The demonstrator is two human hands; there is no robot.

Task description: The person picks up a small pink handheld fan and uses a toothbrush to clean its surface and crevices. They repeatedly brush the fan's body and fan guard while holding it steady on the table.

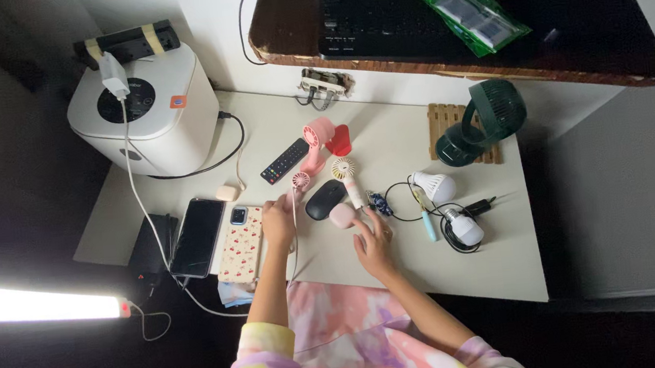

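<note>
My left hand point(277, 221) grips the handle of a small pink hand-held fan point(300, 182) whose round head points away from me. A thin white cord runs down from it toward my lap. My right hand point(373, 243) rests on the white table point(503, 263) with its fingers spread, fingertips touching a small pink case point(342, 215). A black computer mouse point(324, 199) lies between the two hands. A second small hand fan point(347, 176) with a cream head lies just beyond my right hand.
A phone in a cherry-print case point(240, 243), a black phone point(198, 236) and a black wallet sit left. Farther back are a remote point(284, 161), a pink desk fan point(325, 138), a dark green fan point(482, 123), two white bulbs point(450, 208) and a white round appliance point(146, 109).
</note>
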